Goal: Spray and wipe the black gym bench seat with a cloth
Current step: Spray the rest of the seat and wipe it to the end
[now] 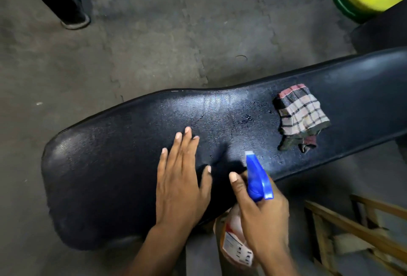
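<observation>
While the left hand [180, 178] lies flat and unclenched on the black padded vinyl bench surface [123, 143], the right hand [262, 216] grips a blue-triggered spray bottle [257, 178]. A crumpled checked cloth [301, 115] rests farther along the damp surface.

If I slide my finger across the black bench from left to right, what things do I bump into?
Left hand flat on the bench seat → right hand holding the blue-topped spray bottle → checked cloth lying on the seat.

A long black padded gym bench seat [123, 165] runs diagonally over a grey concrete floor [154, 33]. A folded checked cloth [301, 115] lies on its right part, beside wet droplets. A left hand [180, 185] rests flat on it.
</observation>
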Demonstrator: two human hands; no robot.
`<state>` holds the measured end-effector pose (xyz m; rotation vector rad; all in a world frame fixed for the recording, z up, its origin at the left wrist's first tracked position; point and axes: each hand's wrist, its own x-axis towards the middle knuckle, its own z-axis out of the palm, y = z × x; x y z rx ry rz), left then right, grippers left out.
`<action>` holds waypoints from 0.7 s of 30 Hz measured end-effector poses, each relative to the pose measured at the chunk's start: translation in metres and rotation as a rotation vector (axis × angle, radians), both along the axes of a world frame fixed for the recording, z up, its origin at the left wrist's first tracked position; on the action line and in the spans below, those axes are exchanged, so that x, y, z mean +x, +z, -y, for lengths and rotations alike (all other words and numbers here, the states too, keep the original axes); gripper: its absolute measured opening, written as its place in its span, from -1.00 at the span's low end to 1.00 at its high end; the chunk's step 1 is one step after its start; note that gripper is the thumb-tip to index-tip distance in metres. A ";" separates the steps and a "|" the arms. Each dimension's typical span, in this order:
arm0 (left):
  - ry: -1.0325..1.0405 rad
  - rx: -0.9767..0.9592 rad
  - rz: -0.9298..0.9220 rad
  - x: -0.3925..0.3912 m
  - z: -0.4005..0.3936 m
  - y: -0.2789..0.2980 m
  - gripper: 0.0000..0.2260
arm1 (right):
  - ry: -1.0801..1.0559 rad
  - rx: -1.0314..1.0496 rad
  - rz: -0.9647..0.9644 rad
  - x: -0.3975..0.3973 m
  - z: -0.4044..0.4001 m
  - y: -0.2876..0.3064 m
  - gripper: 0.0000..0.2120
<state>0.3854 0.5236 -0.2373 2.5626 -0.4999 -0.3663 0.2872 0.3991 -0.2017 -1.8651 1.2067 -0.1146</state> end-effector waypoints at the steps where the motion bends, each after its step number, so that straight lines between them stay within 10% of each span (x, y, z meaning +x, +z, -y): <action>1: 0.019 0.012 0.006 -0.002 -0.010 0.001 -0.36 | 0.036 0.021 0.008 0.000 -0.009 0.001 -0.69; 21: 0.537 0.037 0.029 0.015 -0.147 0.011 -0.09 | 0.536 -0.019 -0.020 0.034 -0.120 -0.002 -0.37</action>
